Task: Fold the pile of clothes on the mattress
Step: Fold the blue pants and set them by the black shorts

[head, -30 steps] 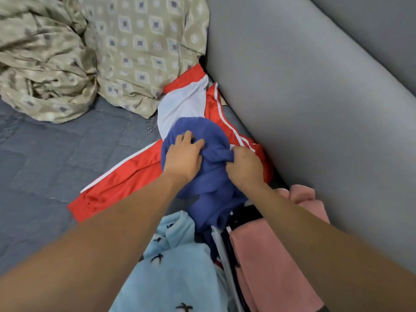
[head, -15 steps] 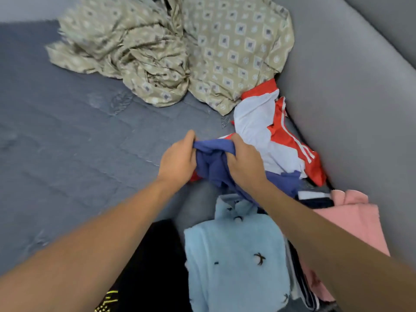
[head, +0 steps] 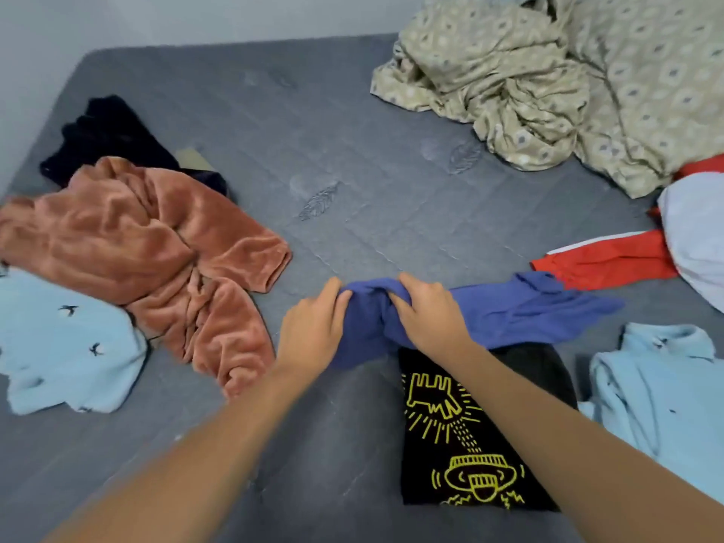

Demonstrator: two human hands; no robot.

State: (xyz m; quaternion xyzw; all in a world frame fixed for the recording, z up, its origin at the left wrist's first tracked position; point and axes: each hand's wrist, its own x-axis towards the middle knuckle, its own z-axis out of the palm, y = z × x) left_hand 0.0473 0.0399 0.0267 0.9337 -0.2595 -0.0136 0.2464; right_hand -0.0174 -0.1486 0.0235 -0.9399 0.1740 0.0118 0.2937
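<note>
Grey mattress (quilted) against pale wall.

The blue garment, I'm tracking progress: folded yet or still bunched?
Still bunched: the blue garment is twisted between the left hand and right hand, its far end trailing loose.

Layout relative to the bunched garment at the mattress centre. Left hand and right hand on its left end. Printed shirt directly before it, partly beneath. Velvet top well left. Crumpled sheet behind, to the right. Striped jacket just right.
</note>
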